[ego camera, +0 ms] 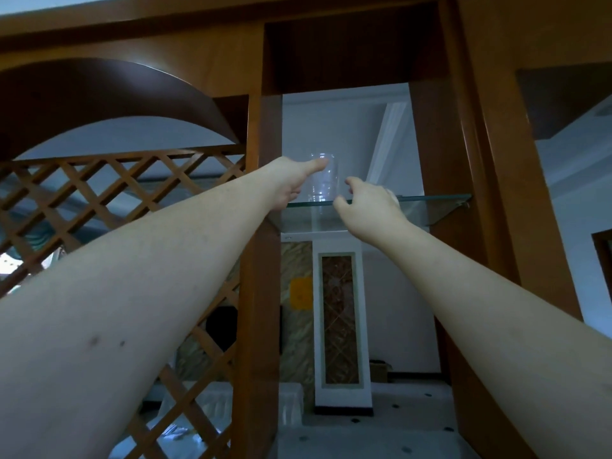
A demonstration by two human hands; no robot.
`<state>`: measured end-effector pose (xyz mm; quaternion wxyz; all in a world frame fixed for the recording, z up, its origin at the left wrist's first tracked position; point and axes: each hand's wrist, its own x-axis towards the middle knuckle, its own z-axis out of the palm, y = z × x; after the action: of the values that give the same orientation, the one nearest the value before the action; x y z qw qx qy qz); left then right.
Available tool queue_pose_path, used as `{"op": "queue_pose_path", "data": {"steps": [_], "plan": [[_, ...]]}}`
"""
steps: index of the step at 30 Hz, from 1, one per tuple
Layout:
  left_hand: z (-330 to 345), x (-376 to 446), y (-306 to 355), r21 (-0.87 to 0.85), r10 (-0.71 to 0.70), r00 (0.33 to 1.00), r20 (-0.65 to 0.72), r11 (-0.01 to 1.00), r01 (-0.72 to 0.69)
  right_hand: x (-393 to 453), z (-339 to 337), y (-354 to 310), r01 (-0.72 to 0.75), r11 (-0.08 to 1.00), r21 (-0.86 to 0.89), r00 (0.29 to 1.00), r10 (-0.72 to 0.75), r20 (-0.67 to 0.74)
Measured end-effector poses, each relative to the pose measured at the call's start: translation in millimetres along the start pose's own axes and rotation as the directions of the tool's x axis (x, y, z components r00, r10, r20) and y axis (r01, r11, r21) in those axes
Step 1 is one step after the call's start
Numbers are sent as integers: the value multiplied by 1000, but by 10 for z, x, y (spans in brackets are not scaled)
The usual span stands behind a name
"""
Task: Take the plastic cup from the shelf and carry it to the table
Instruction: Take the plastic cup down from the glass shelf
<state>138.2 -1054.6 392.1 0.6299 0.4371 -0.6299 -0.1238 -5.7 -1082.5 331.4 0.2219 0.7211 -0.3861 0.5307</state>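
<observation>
Plastic cup point(324, 177) is standing upright on the glass shelf point(427, 197), near the shelf's left end, just beside the wooden post point(260, 260). It is clear and hard to read against the pale wall behind.

Both arms are reaching up toward it. Left hand point(293, 182) is sitting at the cup's left side, thumb pointing across the upper wall; the thumb looks to be touching or nearly so, though I cannot tell for sure. Its fingers are loose, not wrapped round anything. Right hand point(367, 205) is hovering just right of the cup and a little lower, at the shelf's front edge, fingers curled but spread apart, gripping nothing. A gap is showing between it and the cup.

Step in hand, by my reading: closing on the cup, not yet lifting.

Doing it well, as I judge it:
- Thin plastic is likely to flex, so press gently and take it round the middle, not the rim.
- Bring the hands in from both sides evenly; a push from one side alone could slide it on the smooth glass or tip it backward off the shelf.
- Lift straight up before drawing it forward, clearing the shelf edge.
- Mind the post on the left when pulling back.

The table is not in view.
</observation>
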Motion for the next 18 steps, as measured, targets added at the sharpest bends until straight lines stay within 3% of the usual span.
{"op": "queue_pose_path", "data": {"steps": [8,18], "plan": [[125,90,38,97,16,999,-47,995,-11,-3,19,1,-16,1000,12,1000,16,-1],[174,205,46,40,0,999,-40,999,1,-111,-85,20,-30,993,110,999,26,41]]}}
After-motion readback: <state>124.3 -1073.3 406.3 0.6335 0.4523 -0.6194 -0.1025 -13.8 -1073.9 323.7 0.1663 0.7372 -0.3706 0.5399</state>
